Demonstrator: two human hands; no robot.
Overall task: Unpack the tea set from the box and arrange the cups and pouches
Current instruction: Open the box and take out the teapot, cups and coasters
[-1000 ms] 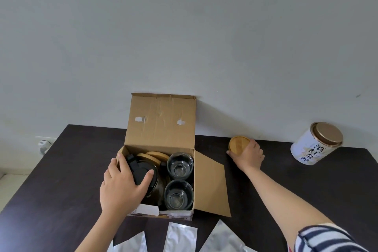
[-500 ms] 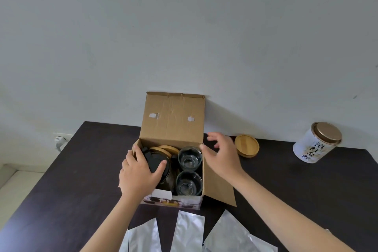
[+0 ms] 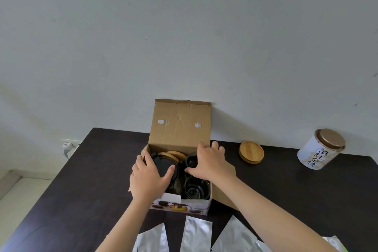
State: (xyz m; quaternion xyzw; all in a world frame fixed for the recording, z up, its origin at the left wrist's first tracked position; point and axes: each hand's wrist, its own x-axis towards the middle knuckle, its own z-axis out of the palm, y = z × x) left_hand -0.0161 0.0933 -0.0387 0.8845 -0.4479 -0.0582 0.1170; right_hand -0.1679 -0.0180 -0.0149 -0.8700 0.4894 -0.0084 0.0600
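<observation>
Centre frame on the dark table (image 3: 61,200): open cardboard box (image 3: 180,127) holding a black-lidded glass teapot (image 3: 163,166), bamboo lids and two glass cups, with silver pouches (image 3: 196,235) along the bottom edge. Fragile, slippery, probably light glass; best taken by rim or wall. Left hand (image 3: 147,180) curled around the teapot lid, right hand (image 3: 208,162) clasping the far glass cup (image 3: 191,160), fingers spread over its rim.
</observation>
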